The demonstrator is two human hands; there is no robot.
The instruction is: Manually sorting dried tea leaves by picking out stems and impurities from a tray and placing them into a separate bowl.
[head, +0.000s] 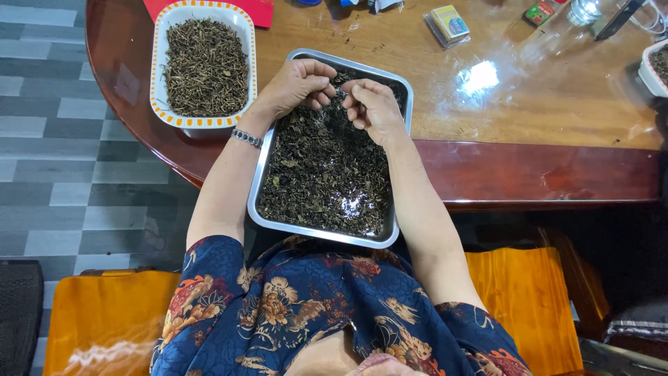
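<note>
Both hands are working over a rectangular steel tray that is sitting half on the rounded edge of the glossy wooden surface and half over the person's lap. The left hand, with a beaded bracelet on its wrist, is curling its fingers inward, and the right hand is doing the same just beside it; the fingertips of the two are pinching together on a small bit of the dried leaves at the far end of the tray. Dark, crumpled leaf pieces are covering nearly the whole tray floor in a loose layer.

Just to the left of the tray, a white rectangular dish with an orange dotted rim is resting on the surface, filled with thin brownish dried stems. At the far right edge, another white dish is showing only partly, with something dark in it. Farther back, a small flat box in clear wrapping is lying on the surface, well apart from the tray.
</note>
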